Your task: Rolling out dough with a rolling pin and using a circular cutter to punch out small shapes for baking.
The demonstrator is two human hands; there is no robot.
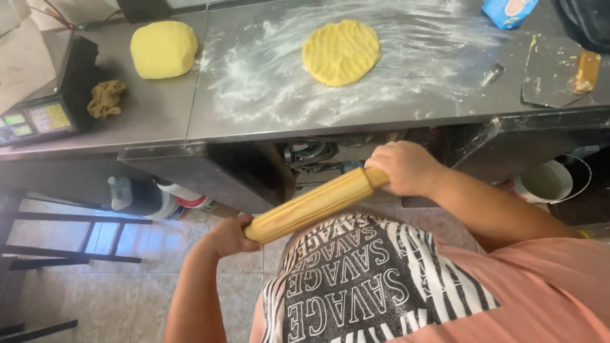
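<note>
I hold a ribbed wooden rolling pin (314, 204) level in front of my belly, below the counter edge. My left hand (227, 236) grips its lower left end and my right hand (406, 167) grips its upper right end. On the floured steel counter (267, 101) above lies a flattened round of yellow dough (341, 52) with ridges pressed into it. A thick unrolled lump of yellow dough (164, 49) rests further left. Neither hand touches the dough.
A digital scale (47, 101) with a crumpled brownish cloth (105, 98) beside it stands at the counter's left. A dough scraper (559, 73) and a blue packet (508, 11) lie at the right. Buckets (546, 181) and bottles sit under the counter; a dark stool frame (63, 238) stands left.
</note>
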